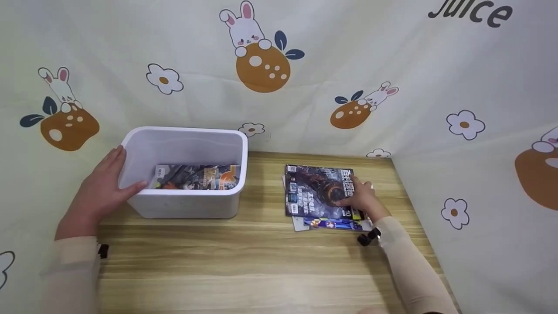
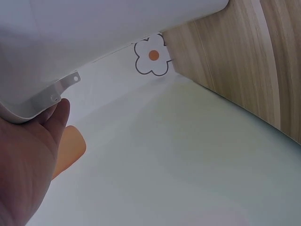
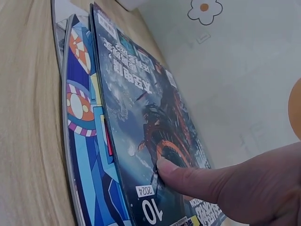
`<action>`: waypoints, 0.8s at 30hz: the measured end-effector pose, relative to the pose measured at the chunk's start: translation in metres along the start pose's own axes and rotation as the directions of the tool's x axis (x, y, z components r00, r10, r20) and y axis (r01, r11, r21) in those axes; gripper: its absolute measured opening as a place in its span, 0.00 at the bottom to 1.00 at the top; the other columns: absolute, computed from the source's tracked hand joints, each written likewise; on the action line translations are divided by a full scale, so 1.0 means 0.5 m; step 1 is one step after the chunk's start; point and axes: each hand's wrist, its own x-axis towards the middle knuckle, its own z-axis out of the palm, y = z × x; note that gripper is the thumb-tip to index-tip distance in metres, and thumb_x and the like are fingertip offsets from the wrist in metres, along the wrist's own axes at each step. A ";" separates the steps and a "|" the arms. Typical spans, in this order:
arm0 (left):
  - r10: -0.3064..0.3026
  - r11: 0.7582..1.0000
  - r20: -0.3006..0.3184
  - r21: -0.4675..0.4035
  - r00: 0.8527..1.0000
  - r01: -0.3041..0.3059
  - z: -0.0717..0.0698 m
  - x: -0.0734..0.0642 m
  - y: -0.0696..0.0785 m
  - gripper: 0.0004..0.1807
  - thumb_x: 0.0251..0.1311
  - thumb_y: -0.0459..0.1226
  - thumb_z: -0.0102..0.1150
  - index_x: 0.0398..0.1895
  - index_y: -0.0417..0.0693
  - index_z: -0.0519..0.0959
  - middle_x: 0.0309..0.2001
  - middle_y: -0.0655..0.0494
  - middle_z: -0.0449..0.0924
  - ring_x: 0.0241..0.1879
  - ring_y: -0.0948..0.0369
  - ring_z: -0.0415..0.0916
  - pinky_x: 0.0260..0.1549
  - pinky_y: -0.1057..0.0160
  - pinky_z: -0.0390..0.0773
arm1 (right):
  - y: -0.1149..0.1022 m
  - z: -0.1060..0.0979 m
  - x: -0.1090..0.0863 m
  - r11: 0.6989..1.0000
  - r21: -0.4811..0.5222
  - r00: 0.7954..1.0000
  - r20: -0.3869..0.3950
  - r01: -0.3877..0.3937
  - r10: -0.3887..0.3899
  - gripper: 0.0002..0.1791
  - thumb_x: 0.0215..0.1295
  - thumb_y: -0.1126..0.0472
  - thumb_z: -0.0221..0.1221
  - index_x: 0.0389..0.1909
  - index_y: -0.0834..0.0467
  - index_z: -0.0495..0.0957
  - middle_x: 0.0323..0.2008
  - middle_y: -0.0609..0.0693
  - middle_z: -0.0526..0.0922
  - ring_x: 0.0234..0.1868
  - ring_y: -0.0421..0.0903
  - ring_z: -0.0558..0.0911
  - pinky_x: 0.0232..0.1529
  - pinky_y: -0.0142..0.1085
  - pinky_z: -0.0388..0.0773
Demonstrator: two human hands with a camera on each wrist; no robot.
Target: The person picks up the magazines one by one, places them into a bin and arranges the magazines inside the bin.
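Note:
On the left, a white plastic bin (image 1: 183, 205) stands on the wooden table with a dark-covered magazine (image 1: 198, 176) lying inside. My left hand (image 1: 98, 187) grips its left rim, thumb over the edge and fingers along the outer side; the left wrist view shows fingertips beneath the rim. To the right lies a small stack of magazines. My right hand (image 1: 364, 198) pinches the right edge of the top, dark magazine (image 1: 316, 192), thumb pressed on its cover; the other fingers are mostly hidden in the right wrist view. Under it shows a blue cartoon-covered magazine (image 3: 80, 122).
The wooden tabletop (image 1: 244, 266) extends in front of the bin and the stack. A pale curtain (image 1: 305, 117) printed with rabbits, oranges and flowers hangs behind and at both sides, close to the bin's back.

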 end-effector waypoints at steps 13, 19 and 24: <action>-0.002 1.000 0.004 0.001 1.000 0.002 0.001 -0.003 0.002 0.64 0.71 0.67 0.62 0.92 0.45 0.39 0.91 0.37 0.37 0.88 0.34 0.38 0.74 0.17 0.51 | -0.004 -0.005 0.002 1.000 -0.010 1.000 0.019 0.012 -0.012 0.78 0.51 0.47 0.87 0.91 0.62 0.43 0.82 0.81 0.50 0.81 0.85 0.48 0.77 0.78 0.53; -0.009 1.000 0.006 0.000 1.000 0.009 0.000 -0.001 0.003 0.64 0.71 0.68 0.62 0.92 0.45 0.40 0.90 0.37 0.37 0.88 0.34 0.37 0.74 0.17 0.50 | 0.000 -0.008 0.006 0.998 0.049 0.998 0.034 0.050 -0.051 0.78 0.50 0.51 0.88 0.90 0.64 0.42 0.83 0.76 0.54 0.82 0.84 0.47 0.80 0.76 0.51; 0.013 1.000 -0.009 0.004 1.000 -0.013 0.000 -0.003 0.001 0.63 0.71 0.65 0.63 0.92 0.40 0.41 0.89 0.33 0.40 0.87 0.32 0.40 0.75 0.18 0.52 | 0.007 -0.005 0.010 0.994 0.093 0.997 0.050 0.054 -0.059 0.78 0.52 0.54 0.87 0.91 0.62 0.39 0.85 0.76 0.48 0.83 0.83 0.40 0.81 0.73 0.49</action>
